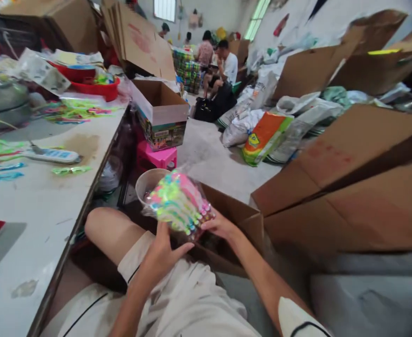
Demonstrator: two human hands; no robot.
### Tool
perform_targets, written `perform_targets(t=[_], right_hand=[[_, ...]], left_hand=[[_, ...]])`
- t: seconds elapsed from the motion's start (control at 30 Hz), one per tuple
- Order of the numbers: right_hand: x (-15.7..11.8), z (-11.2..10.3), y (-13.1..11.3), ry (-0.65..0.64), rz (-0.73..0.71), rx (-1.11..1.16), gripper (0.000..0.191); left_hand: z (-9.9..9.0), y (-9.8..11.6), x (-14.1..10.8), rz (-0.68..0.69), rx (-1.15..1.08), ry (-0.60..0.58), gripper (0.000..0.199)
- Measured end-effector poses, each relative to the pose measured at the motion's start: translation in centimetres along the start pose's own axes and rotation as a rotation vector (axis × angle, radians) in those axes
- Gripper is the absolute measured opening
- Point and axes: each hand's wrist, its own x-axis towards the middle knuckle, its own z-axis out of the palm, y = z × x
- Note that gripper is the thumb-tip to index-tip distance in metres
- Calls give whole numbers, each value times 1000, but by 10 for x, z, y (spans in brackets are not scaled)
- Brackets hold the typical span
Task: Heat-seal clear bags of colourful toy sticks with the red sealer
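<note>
The left hand (pixel 165 248) grips the near edge of a clear bag (pixel 180 201) of bright pieces, its fingers partly hidden; the right hand (pixel 218 223) pinches the bag's right end. The bag is over the left part of an open carton (pixel 246 217), near a tub (pixel 143 183). Left is the desk (pixel 47 201); farther off, a box (pixel 167 131) sits on a pink stool (pixel 157 155).

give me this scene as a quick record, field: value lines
left hand: holding a clear packet of colourful pieces
right hand: gripping the packet's near right side
below packet: open cardboard box
pink stool: bears a printed box
table: red basin, light green piece
background: seated person in white
</note>
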Motion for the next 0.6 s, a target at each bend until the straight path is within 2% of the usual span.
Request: perform_targets(t=[0.07,0.17,0.27,0.43,0.53,0.6], right_hand=[[-3,-46,-6,51,-23,3,88],[7,-102,1,150,4,64,72],[32,-138,23,215,55,118,66],[76,-163,65,240,206,174,45],[92,-165,92,266,271,225,31],[98,-163,109,311,257,269,25]], left_hand=[[-5,-12,10,68,117,-88,62],[-25,-36,12,72,176,-16,43],[-42,-54,3,33,121,64,30],[-48,-54,-9,27,168,107,29],[-48,-48,-7,16,222,130,28],[-49,-46,-6,8,234,138,27]])
